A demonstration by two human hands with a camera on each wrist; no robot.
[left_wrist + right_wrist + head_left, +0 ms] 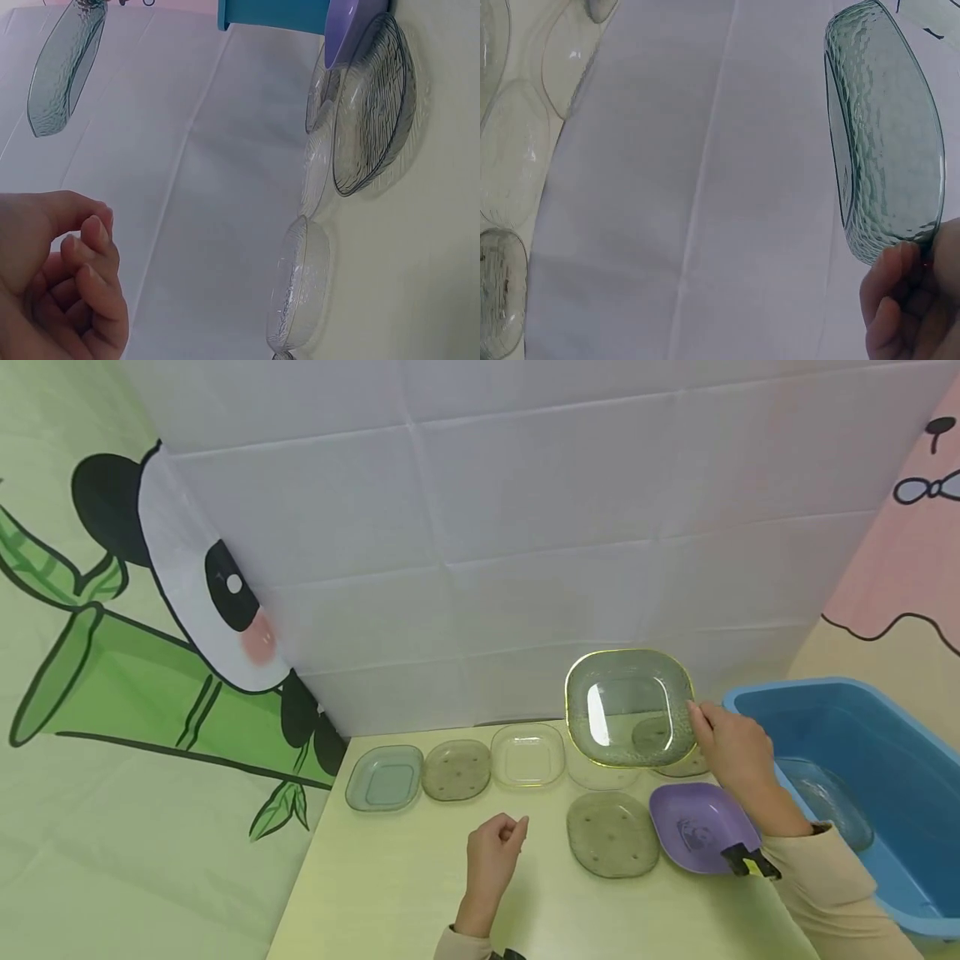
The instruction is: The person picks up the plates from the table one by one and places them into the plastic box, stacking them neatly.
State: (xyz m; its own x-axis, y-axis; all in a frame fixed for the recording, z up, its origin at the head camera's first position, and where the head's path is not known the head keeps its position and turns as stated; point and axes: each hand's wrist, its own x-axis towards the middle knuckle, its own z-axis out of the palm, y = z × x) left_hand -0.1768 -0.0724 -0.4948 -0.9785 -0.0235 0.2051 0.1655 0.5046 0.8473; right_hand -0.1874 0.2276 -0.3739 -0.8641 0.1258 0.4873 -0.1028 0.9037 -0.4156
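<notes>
My right hand [735,750] pinches the right edge of a clear greenish glass plate [626,706] with a yellow-looking rim, raised above the back row of dishes. The right wrist view shows the fingers [891,274] curled at one corner of this plate [896,135], whose sides are textured. Over the front of the table, my left hand [495,852] is loosely curled and holds nothing. A ribbed clear dish [611,835] and a purple dish [701,827] sit on the table below the raised plate.
Along the table's back edge stand a bluish dish [385,778], a brownish dish [456,770], a yellow-rimmed clear dish [527,756] and others partly behind the raised plate. At right, a blue tub [840,689] contains a clear dish [825,797]. A white cloth [525,568] hangs behind.
</notes>
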